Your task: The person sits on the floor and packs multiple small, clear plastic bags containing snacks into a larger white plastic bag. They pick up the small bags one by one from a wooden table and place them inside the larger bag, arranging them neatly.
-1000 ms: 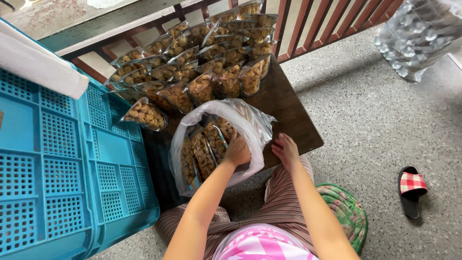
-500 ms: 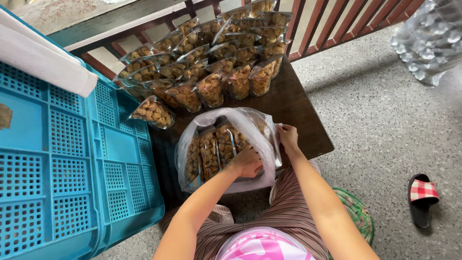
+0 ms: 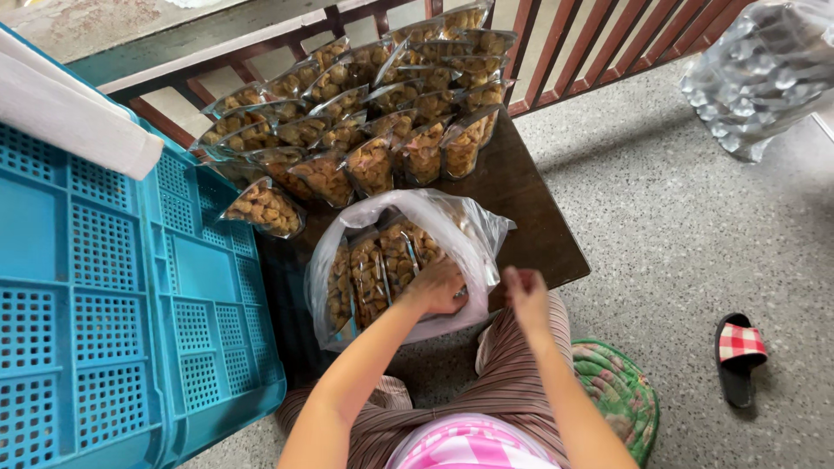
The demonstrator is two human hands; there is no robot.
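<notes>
A large clear plastic bag [image 3: 469, 227] lies open on a dark wooden table [image 3: 532, 217], filled with several small packets of brown snacks [image 3: 369, 276]. My left hand [image 3: 436, 287] reaches inside the bag and rests on the packets at its right side; whether it grips one I cannot tell. My right hand [image 3: 525, 293] hovers just outside the bag's right edge, fingers loosely curled, holding nothing I can see. Behind the bag, many more snack packets [image 3: 373, 104] stand in rows on the table.
A blue plastic crate [image 3: 104, 295] stands close on the left, one packet [image 3: 265, 208] leaning by it. A red railing [image 3: 556, 43] runs behind. A wrapped pack of bottles [image 3: 764, 74] sits at upper right, a checked sandal [image 3: 738, 356] on the floor, a green cushion [image 3: 621, 399] under me.
My right hand has let go of the bag's rim and drawn back to the right. My left hand stays inside the bag. The view has shifted slightly.
</notes>
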